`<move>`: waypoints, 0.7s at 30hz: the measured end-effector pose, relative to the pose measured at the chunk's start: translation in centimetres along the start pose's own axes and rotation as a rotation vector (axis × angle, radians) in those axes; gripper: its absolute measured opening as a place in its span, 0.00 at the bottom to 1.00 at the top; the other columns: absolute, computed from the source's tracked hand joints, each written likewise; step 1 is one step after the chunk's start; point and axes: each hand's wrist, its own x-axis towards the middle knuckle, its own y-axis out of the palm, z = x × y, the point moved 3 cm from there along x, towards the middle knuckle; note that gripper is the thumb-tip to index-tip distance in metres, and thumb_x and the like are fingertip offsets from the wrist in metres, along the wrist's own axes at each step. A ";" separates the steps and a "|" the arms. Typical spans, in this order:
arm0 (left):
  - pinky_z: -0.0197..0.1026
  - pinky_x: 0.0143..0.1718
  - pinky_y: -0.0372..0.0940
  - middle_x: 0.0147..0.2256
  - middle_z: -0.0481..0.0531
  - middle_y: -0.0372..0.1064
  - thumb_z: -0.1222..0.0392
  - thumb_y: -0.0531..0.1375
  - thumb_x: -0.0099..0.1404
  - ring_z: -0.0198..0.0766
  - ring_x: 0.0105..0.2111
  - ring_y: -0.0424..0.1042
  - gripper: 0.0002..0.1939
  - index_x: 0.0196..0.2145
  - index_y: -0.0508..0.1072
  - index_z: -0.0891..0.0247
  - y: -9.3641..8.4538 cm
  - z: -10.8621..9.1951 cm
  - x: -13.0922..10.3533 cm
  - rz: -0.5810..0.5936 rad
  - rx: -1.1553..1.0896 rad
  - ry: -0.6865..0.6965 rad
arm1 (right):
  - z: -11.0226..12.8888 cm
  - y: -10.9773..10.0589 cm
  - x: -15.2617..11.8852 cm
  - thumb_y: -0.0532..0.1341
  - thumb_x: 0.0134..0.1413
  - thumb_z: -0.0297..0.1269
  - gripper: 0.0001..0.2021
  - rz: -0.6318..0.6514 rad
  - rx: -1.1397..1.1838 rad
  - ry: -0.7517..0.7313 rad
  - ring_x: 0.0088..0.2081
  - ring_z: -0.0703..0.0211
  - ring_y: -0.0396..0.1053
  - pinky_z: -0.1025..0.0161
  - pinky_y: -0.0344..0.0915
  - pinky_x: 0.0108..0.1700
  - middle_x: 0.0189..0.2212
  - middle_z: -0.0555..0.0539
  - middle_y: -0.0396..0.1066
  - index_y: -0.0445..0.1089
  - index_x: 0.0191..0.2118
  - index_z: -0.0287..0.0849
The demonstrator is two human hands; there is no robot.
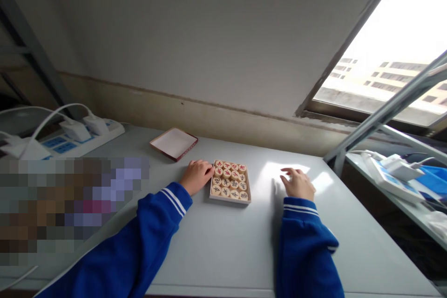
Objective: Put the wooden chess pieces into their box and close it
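One box shows sixteen pieces; left hand touches its left edge, grip unclear; right hand holds nothing, open table between.

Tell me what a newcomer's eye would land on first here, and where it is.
First, probably the shallow open box near the middle of the picture, filled with round pieces bearing red and dark characters, with the left hand at its left edge. Next, the bright blue sleeves with white stripes, reaching in from the bottom, and the glaring window at upper right.
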 end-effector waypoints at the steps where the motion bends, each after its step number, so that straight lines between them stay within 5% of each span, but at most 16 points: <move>1: 0.42 0.37 0.54 0.31 0.53 0.70 0.58 0.44 0.64 0.40 0.36 0.66 0.18 0.26 0.70 0.63 0.0 0.0 0.0 -0.003 0.002 0.000 | -1.3 0.1 -0.1 0.58 0.42 0.38 0.09 -0.010 -0.094 0.094 0.39 0.48 0.64 0.52 0.61 0.38 0.34 0.43 0.67 0.70 0.33 0.45; 4: 0.42 0.37 0.54 0.31 0.53 0.70 0.58 0.44 0.64 0.40 0.36 0.66 0.18 0.26 0.70 0.63 0.0 0.0 0.0 -0.002 0.018 -0.003 | -3.8 0.6 -0.3 0.61 0.38 0.38 0.09 0.047 -0.164 0.218 0.39 0.47 0.65 0.53 0.61 0.37 0.35 0.41 0.66 0.70 0.31 0.45; 9: 0.42 0.37 0.54 0.31 0.52 0.70 0.58 0.44 0.64 0.40 0.36 0.66 0.18 0.27 0.70 0.63 0.0 -0.1 0.0 0.005 0.027 0.006 | -4.2 1.2 0.3 0.59 0.34 0.28 0.06 0.111 -0.051 0.103 0.34 0.53 0.67 0.56 0.62 0.40 0.26 0.47 0.69 0.70 0.24 0.45; 14: 0.42 0.36 0.54 0.31 0.52 0.70 0.58 0.44 0.64 0.40 0.36 0.66 0.17 0.27 0.69 0.63 0.1 0.0 0.0 0.004 0.032 0.015 | -3.2 1.8 0.0 0.57 0.36 0.30 0.14 0.198 0.293 -0.001 0.27 0.61 0.67 0.61 0.64 0.33 0.29 0.49 0.71 0.70 0.35 0.44; 18: 0.42 0.36 0.54 0.31 0.52 0.70 0.58 0.44 0.64 0.40 0.36 0.66 0.17 0.26 0.69 0.63 0.1 0.0 0.0 0.000 0.030 0.009 | -3.8 0.5 -0.5 0.59 0.35 0.34 0.12 0.070 0.017 0.081 0.32 0.57 0.67 0.59 0.63 0.36 0.33 0.48 0.70 0.71 0.32 0.46; 21: 0.42 0.36 0.54 0.31 0.52 0.70 0.58 0.44 0.64 0.40 0.36 0.66 0.18 0.26 0.69 0.63 0.1 0.0 0.0 0.005 0.028 0.004 | -3.6 -0.1 -0.6 0.60 0.36 0.33 0.07 0.161 -0.097 0.119 0.34 0.54 0.67 0.57 0.62 0.38 0.29 0.46 0.69 0.71 0.27 0.44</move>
